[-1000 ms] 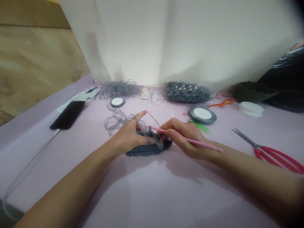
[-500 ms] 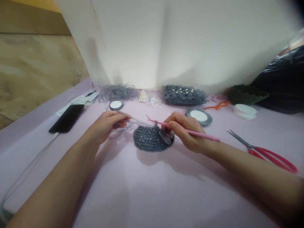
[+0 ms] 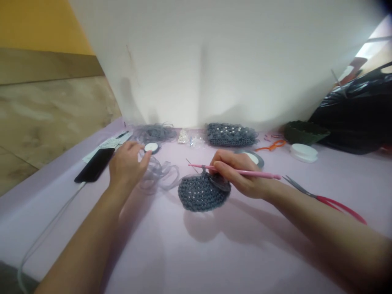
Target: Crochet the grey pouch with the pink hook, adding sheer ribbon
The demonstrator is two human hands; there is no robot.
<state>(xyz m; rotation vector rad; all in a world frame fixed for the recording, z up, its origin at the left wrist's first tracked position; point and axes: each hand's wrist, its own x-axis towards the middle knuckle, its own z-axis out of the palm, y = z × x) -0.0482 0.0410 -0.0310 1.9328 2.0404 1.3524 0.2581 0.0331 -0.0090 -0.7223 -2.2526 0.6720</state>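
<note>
My right hand (image 3: 237,173) pinches a pink crochet hook (image 3: 260,174) and holds it nearly level, its tip pointing left. A dark grey crocheted piece (image 3: 203,194) hangs from a loop on the hook, above the table. A thin needle-like piece (image 3: 191,164) sticks up behind the hook tip. My left hand (image 3: 128,163) has its thumb and fingers apart, close to a small ribbon spool (image 3: 151,148). Loose grey ribbon (image 3: 159,173) lies in loops to the right of that hand, between it and the crocheted piece.
A phone (image 3: 94,165) on a white cable lies left, by papers (image 3: 112,143). At the back are a ribbon heap (image 3: 154,132), a bag of beads (image 3: 183,136) and a beaded crocheted piece (image 3: 231,134). Red-handled scissors (image 3: 330,202), white spools (image 3: 304,152) and a black bag (image 3: 358,118) stand right.
My left hand has let go of the ribbon and moved left toward the small spool; the ribbon has dropped into loops on the table. My right hand still holds the hook.
</note>
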